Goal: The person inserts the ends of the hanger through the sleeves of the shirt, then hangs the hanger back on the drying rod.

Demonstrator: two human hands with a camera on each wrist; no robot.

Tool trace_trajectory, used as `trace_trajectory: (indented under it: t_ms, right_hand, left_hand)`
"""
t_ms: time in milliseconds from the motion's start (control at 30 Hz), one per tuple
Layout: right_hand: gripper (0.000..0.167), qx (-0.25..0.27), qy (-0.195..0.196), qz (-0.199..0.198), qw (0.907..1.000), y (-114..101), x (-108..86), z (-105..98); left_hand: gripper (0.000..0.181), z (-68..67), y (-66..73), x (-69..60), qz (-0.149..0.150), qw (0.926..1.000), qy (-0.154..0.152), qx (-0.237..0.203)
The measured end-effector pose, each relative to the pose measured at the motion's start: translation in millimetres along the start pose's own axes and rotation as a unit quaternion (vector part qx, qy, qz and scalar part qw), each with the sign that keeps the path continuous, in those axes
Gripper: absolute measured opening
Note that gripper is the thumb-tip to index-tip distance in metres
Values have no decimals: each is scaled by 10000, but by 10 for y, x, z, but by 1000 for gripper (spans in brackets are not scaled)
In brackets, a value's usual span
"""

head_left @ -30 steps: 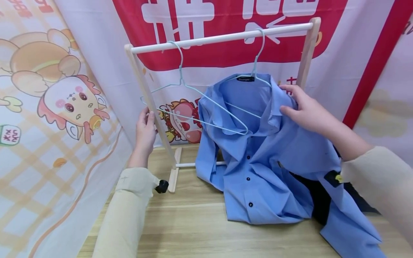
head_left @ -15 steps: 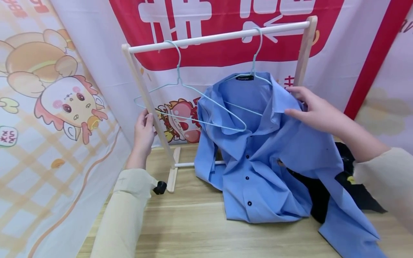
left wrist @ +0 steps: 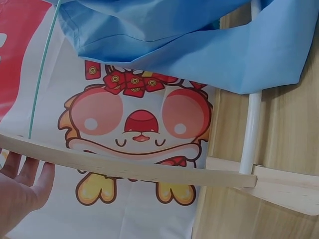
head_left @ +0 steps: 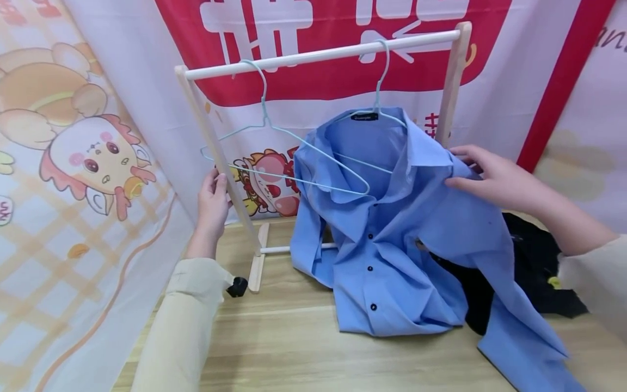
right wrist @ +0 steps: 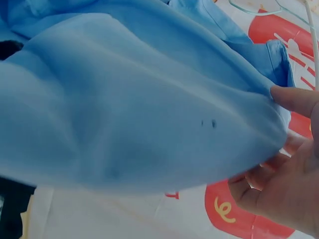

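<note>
A blue shirt (head_left: 392, 261) with dark buttons hangs on a pale green hanger (head_left: 382, 81) at the right part of the white rail. My right hand (head_left: 495, 177) holds the shirt's shoulder, thumb in front and fingers behind; the right wrist view shows this hand (right wrist: 284, 169) at the cloth's edge. An empty green hanger (head_left: 266, 122) hangs at the left, its lower corner in front of the shirt's collar. My left hand (head_left: 213, 204) grips the rack's left wooden post (head_left: 215, 147); in the left wrist view its fingertips (left wrist: 30, 172) lie against the post (left wrist: 124, 167).
The rack's wooden foot (head_left: 257, 267) stands on the wood-grain table (head_left: 274, 337). A dark cloth (head_left: 529, 261) lies behind and right of the shirt. Printed curtains (head_left: 142, 81) close off the back and left side.
My right hand has slid outward and slightly down along the shirt's shoulder. The collar there lies more uncovered. My left hand stays on the post, while the view has shifted slightly.
</note>
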State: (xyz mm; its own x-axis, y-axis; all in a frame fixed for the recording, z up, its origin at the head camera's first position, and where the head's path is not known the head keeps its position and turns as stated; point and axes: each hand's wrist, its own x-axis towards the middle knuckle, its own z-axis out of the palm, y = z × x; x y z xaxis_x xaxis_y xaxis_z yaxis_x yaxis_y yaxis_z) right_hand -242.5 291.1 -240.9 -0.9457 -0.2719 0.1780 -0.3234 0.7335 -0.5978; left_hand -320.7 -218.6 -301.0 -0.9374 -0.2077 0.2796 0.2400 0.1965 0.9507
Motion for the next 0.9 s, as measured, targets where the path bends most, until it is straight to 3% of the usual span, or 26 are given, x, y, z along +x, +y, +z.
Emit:
trace_trajectory:
  t_ms: [133,367,567,900]
  right_hand:
    - [65,-250,45,-45,9997,28,-69,-30]
    - [52,-267,591,-172,9977,75,-214,-123]
    - [45,-318,798,-85,9963,139,-283,-172]
    - [46,-695,376,279,9965,388,-448,-166]
  left_hand:
    - [53,-5,-17,-18,-7,10000,63,43]
    - [52,8,-39,-31,45,9993,278,246]
    - [50,30,-43,-40,129,9983,434,380]
    - [47,60,-5,-57,130,9975,523,448]
